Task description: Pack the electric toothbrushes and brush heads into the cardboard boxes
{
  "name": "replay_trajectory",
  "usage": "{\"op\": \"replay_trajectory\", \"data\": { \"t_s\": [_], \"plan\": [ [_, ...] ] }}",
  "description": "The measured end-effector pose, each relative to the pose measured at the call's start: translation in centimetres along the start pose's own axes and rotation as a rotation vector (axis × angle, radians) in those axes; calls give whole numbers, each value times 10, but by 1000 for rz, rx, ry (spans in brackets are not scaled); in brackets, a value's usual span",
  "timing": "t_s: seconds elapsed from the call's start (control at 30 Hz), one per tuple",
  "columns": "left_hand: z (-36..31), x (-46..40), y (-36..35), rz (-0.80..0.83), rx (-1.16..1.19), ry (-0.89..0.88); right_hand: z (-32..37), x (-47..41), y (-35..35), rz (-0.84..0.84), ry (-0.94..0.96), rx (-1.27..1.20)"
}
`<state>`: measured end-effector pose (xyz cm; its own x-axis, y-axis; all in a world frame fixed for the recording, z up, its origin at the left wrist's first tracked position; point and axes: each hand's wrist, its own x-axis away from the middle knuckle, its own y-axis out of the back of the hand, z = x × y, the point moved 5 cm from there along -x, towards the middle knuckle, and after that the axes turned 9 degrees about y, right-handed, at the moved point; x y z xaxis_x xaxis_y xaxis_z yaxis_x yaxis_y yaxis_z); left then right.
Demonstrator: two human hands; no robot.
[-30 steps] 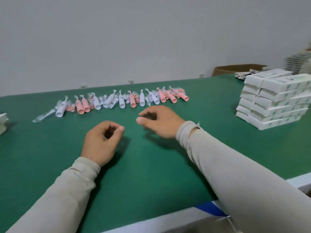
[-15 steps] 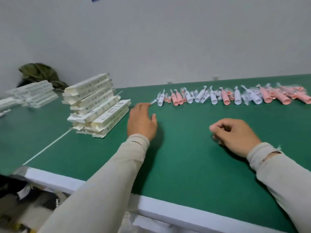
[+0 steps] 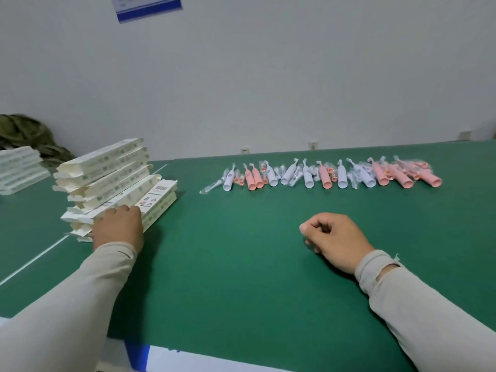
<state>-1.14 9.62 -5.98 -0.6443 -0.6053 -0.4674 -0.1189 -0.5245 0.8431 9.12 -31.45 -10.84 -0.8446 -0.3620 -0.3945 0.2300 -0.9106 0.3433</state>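
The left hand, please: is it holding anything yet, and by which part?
The left hand rests on the near end of a flat box in the stack of cardboard boxes; whether its fingers actually grip it cannot be told.

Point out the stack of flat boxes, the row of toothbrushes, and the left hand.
stack of flat boxes (image 3: 107,167), head view, side of an upper box.
row of toothbrushes (image 3: 325,176), head view, a pink handle.
left hand (image 3: 118,228), head view, its back.
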Motion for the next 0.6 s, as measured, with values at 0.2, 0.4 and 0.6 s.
{"op": "replay_trajectory", "data": {
  "t_s": [0.2,0.4,0.6],
  "plan": [
    [-5,0,-4,19,144,30,3,2,0,-4,-22,-20],
    [-38,25,86,-73,1121,133,9,-1,2,-97,-15,-140],
    [-198,118,151,837,2203,60,23,-1,8,-210,-43,-575]
  ]
}}
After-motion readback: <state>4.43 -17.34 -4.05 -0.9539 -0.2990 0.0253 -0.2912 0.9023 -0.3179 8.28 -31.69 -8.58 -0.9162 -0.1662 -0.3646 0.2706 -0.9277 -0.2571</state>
